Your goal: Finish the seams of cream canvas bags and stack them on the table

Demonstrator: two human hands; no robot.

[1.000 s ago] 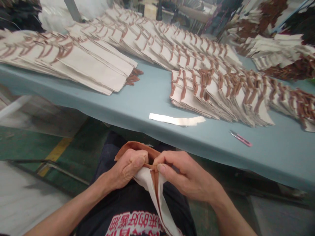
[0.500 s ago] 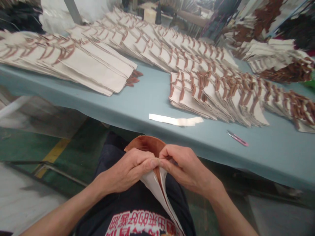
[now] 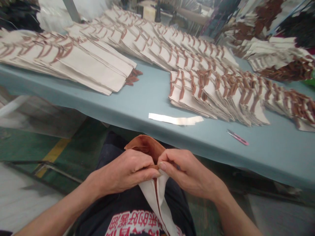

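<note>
Over my lap, my left hand (image 3: 134,167) and my right hand (image 3: 183,170) pinch a cream and brown fabric piece (image 3: 158,200) between thumbs and fingers. The thumbs almost meet at its upper edge. Its cream panels hang down toward my shirt, with a dark brown seam line running between them. Beyond my hands a curved brown part (image 3: 145,141) shows, with thin folded layers inside it. The fingertips beneath the fabric are hidden.
A blue-covered table (image 3: 137,108) crosses in front of me. On it lie stacked cream pieces with brown edges (image 3: 95,65), more bundles (image 3: 221,91) at right, white strips (image 3: 176,119) and pink-handled thread snips (image 3: 238,137). Further piles (image 3: 278,55) stand at back right.
My left thumb has lowered and drawn slightly left of the right thumb. The cream panels below have spread wider, showing more of the seam. The table items have stayed put.
</note>
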